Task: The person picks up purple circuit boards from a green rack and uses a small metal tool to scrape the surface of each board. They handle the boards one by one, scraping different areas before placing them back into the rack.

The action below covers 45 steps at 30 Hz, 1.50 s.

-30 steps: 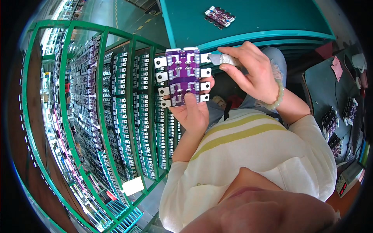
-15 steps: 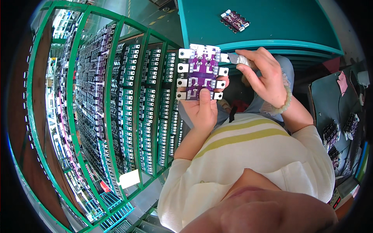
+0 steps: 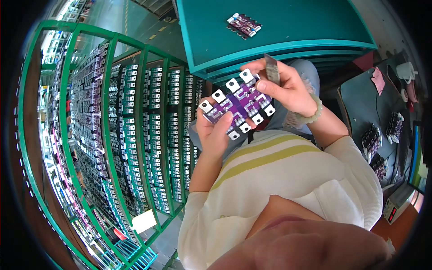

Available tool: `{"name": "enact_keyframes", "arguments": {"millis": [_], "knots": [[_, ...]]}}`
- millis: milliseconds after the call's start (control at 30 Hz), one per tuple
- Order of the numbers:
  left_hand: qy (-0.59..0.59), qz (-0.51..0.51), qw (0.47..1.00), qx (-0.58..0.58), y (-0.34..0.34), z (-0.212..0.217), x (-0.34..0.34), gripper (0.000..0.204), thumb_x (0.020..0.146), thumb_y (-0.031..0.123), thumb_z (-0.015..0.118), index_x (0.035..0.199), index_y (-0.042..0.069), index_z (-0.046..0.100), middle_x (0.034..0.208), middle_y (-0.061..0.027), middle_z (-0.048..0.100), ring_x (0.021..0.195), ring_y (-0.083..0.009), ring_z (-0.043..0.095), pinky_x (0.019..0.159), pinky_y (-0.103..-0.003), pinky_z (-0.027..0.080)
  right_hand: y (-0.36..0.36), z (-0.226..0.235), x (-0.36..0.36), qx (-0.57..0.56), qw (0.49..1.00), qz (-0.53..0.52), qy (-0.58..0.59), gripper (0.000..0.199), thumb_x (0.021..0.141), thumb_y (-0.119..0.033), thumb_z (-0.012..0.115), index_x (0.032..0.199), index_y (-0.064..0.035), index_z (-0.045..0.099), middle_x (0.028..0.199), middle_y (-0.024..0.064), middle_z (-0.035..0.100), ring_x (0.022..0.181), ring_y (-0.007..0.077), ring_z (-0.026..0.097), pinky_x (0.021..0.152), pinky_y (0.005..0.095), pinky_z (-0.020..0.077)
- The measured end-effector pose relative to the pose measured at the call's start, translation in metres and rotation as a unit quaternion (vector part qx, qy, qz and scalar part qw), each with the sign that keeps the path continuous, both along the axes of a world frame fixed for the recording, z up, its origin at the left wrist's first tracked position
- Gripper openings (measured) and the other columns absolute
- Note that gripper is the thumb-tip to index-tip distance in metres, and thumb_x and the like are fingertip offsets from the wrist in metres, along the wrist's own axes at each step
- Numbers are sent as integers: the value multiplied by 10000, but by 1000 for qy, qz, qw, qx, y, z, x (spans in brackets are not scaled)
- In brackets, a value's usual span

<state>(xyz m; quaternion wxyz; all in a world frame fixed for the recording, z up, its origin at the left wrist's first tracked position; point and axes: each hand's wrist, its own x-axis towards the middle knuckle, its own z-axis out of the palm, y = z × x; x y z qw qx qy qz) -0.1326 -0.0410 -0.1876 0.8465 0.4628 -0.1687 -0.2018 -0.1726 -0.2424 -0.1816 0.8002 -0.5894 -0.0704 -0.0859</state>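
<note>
A purple circuit board (image 3: 238,104) with white tabs along both long edges is held tilted in front of my body. My left hand (image 3: 215,139) grips its lower left end, thumb on the face and fingers behind. At the upper right end, my right hand (image 3: 290,92) presses its thumb on the board. The same hand keeps hold of a flat metal blade (image 3: 272,71), which points up and away from the board. The blade's handle is hidden in the hand. A similar board (image 3: 244,25) lies on the green tabletop (image 3: 288,27) ahead.
To my left stands a green rack (image 3: 108,135) packed with rows of boards, with a white card (image 3: 144,221) at its lower part. On my right, several boards (image 3: 372,139) rest on a dark table (image 3: 353,96) near a white cup (image 3: 406,72).
The board has turned from upright to slanting, rising to the right. My right hand has come onto its end, and the blade has swung from pointing at a tab to pointing upward.
</note>
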Motion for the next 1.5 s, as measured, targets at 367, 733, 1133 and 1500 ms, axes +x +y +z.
{"name": "enact_keyframes", "arguments": {"millis": [367,733,1133,1500], "knots": [[67,-70,995,-2,-2,13,3,285,829,-60,503,1092,-7,407,1025,-198,607,835,-251,674,674,-356,595,1,1,-4,-6,999,31,-30,200,900,-75,579,1075,20,591,1049,88,619,935,123,584,826,277,472],[73,-52,996,27,-3,17,3,305,849,-40,522,1131,-24,408,1000,-194,615,771,-240,674,609,-352,595,7,-6,-2,38,999,9,-15,207,907,-65,586,1095,18,605,986,41,642,859,66,575,779,235,481],[70,-115,990,49,-10,16,11,476,830,-20,600,1249,-21,374,1089,-138,593,942,-211,638,792,-352,559,5,-14,2,156,984,-43,76,209,920,-91,573,1108,0,582,990,46,644,874,73,592,757,232,488],[-401,347,821,211,48,98,71,489,878,-43,544,1283,16,276,1170,-141,514,967,-241,617,787,-406,552,-9,-43,20,142,985,-86,50,293,924,-157,565,1170,-3,528,818,-9,504,523,2,290,460,177,247]]}}
